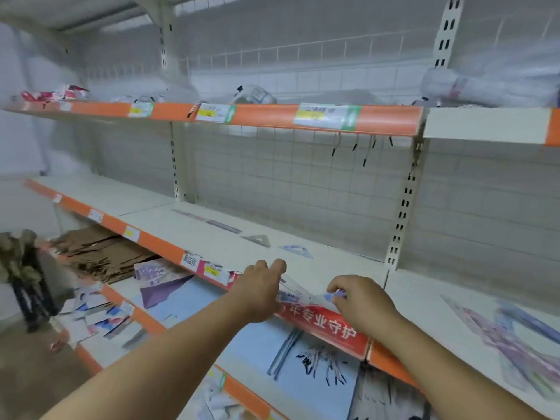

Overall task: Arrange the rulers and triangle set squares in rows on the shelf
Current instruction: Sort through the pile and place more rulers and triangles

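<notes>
Both forearms enter from the bottom edge, cut off below the elbow. At lower centre the left hand (263, 288) and the right hand (360, 301) meet over the front lip of the middle shelf (333, 268), each pinching one end of a clear packet (303, 294) with blue print; motion blur prevents telling whether it holds a ruler or a set square. The left hand's fingers curl down onto the packet's left end, the right hand's fingertips close on its right end. Directly beneath, a red banner (324, 324) with white characters covers part of the orange shelf edge and is partly hidden by both wrists. At lower right, on the adjoining shelf board, lies a loose heap of packaged rulers and squares (512, 338), overlapping, smeared by blur and cut by the frame's right edge. Below, the lower shelf (188, 301) holds blue sheets, scattered pens and flattened cardboard, only partly visible under the edge. Further back on the middle shelf, four items lie in a row running from centre toward the right: two rulers (209, 221), a grey set square (257, 239), and a bluish set square (295, 250), apart from one another. The upper shelf (266, 116) carries wrapped goods, indistinct.
</notes>
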The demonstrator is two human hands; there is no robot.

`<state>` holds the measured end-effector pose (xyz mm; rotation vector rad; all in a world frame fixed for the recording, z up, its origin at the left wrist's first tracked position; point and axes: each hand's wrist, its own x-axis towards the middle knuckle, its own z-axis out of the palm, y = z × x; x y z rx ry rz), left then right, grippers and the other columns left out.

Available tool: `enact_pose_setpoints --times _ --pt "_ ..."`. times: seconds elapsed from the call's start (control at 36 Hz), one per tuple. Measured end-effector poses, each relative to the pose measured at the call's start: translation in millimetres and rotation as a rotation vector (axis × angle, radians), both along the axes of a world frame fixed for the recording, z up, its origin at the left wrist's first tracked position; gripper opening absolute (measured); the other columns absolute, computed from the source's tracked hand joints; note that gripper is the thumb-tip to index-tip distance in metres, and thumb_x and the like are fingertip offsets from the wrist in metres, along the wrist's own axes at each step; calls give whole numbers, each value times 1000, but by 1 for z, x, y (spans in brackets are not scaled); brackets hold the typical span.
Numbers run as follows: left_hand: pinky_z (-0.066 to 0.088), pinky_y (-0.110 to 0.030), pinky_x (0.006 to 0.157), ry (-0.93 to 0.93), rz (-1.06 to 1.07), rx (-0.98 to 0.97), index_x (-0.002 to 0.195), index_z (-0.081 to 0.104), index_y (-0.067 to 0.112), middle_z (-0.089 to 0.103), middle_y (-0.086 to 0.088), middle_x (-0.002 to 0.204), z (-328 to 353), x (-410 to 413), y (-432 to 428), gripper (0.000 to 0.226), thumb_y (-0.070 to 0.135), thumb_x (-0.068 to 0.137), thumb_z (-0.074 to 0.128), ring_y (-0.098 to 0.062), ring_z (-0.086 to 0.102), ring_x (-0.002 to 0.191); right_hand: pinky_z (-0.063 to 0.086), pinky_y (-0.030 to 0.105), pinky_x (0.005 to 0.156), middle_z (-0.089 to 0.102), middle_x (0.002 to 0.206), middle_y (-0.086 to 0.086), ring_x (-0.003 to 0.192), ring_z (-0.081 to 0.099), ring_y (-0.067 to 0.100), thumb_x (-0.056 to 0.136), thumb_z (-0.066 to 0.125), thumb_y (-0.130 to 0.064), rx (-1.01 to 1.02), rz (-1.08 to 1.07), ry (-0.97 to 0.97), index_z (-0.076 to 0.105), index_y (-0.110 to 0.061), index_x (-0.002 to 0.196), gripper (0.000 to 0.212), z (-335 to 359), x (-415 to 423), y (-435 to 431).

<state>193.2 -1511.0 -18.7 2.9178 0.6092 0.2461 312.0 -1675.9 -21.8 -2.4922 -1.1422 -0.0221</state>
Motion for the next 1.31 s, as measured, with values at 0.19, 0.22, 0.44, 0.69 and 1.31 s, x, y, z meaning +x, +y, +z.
enact_pose_setpoints --times 0.19,0.22,0.44,0.69,1.31 --pt "45 -41 94 13 70 7 130 32 16 46 -13 124 -7 -50 69 61 29 85 70 -31 46 113 47 30 90 58 122 -3 110 56 16 93 47 -19 -17 29 3 63 -24 113 27 -3 -38 69" --pt "44 -42 94 12 79 2 131 32 16 46 -13 125 -7 -54 77 61 30 84 70 -31 46 114 47 30 90 58 122 -4 109 56 16 92 48 -20 -21 36 1 63 -24 113 26 -3 -42 78" --pt "43 -42 96 -3 136 -24 134 31 16 45 -14 128 -14 -77 138 64 32 85 70 -32 44 118 45 29 86 60 118 -1 107 55 19 91 49 -17 -41 61 8 50 -25 127 37 -1 -48 149" --pt "43 -41 95 -1 184 -23 134 32 16 46 -12 124 -13 -68 212 64 34 85 69 -30 45 113 49 31 80 60 120 -4 100 58 18 90 41 -9 -60 100 -50 58 -27 115 36 -5 -22 230" --pt "43 -38 96 37 76 -75 139 29 21 44 -9 128 -6 36 350 68 31 85 68 -27 44 115 43 26 76 38 130 0 91 49 16 97 37 -11 -20 -48 61 40 -24 133 39 -9 66 339"
